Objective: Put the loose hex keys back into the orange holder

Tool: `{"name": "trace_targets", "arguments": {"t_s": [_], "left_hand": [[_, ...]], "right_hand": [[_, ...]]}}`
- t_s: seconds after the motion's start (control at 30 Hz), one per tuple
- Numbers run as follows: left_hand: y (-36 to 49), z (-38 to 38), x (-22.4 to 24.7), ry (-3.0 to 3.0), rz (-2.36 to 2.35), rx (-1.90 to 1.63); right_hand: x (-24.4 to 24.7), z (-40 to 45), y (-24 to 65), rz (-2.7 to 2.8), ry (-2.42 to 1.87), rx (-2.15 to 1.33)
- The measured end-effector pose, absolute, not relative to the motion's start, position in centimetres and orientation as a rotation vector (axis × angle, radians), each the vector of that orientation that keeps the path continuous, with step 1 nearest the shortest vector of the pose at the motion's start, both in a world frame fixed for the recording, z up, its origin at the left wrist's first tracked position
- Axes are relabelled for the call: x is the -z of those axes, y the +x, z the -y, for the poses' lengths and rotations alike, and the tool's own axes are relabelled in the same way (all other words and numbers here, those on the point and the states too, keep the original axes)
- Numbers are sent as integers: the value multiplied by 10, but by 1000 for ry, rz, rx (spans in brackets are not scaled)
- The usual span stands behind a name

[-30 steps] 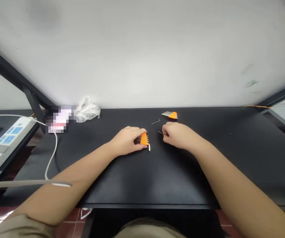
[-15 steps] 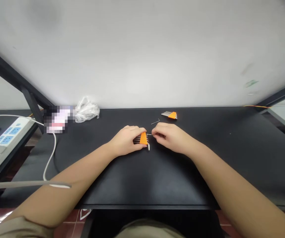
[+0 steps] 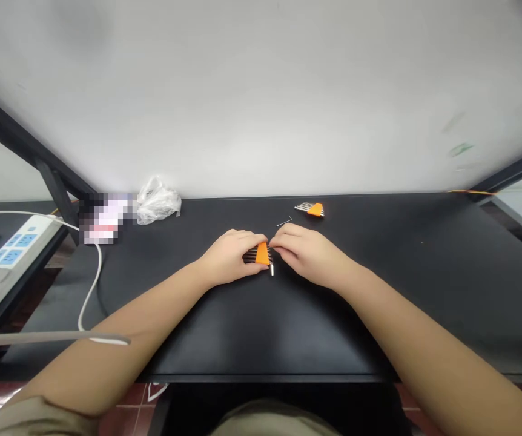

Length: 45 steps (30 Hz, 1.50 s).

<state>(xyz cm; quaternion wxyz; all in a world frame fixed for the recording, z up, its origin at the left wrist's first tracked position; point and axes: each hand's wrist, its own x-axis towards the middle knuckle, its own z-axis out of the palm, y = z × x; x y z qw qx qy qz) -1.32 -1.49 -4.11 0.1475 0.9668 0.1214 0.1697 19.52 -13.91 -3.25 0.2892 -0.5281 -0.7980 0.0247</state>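
while both forearms stretch toward twelve o'clock over the black table (image 3: 379,290), the left hand (image 3: 229,259) clamps the orange hex key holder (image 3: 262,254) flat at centre; the right hand (image 3: 307,254) pinches at its three o'clock edge.

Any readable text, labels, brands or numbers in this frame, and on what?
None can be read.
Orange hex key holder under the left hand: no marking legible.
Second hex key set: too small to read.
Power strip: no legible print.
Pixelated object: blurred out.
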Motion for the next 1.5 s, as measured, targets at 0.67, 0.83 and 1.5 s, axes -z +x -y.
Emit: {"name": "trace_targets", "arguments": {"t_s": [0.67, 0.83, 1.5], "left_hand": [[-17, 13, 42, 2734, -134, -740], [-17, 11, 46, 2726, -123, -798], [-17, 9, 48, 2809, -297, -638]], "right_hand": [[48, 122, 192, 1326, -1162, -1241], [49, 120, 202, 1526, -1330, -957], [42, 126, 215, 2060, -1889, 67]]}}
